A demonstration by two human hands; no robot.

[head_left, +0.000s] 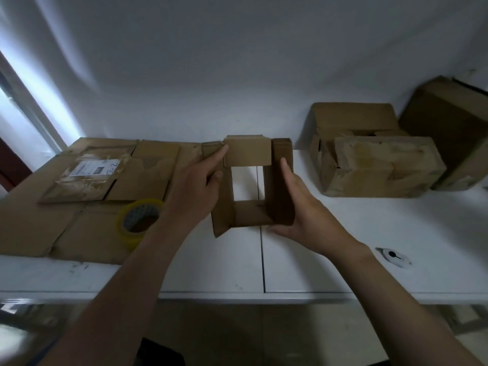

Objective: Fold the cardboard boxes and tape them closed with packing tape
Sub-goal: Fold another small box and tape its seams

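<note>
A small brown cardboard box (281, 180) stands open-ended on the white table (343, 249), so the tabletop shows through its middle. My left hand (195, 186) grips its left wall, thumb inside and index finger stretched to the far flap (248, 154). My right hand (298, 204) presses flat against the box's right wall, fingers wrapped under the near corner. A roll of yellowish packing tape (137, 220) lies on flattened cardboard just left of my left forearm.
Flattened cardboard sheets (87, 180), one with a torn label, cover the table's left side. Two assembled boxes (375, 165) and a larger box (454, 128) sit at the back right against the wall. A small round dark-marked object (393, 256) lies near my right wrist.
</note>
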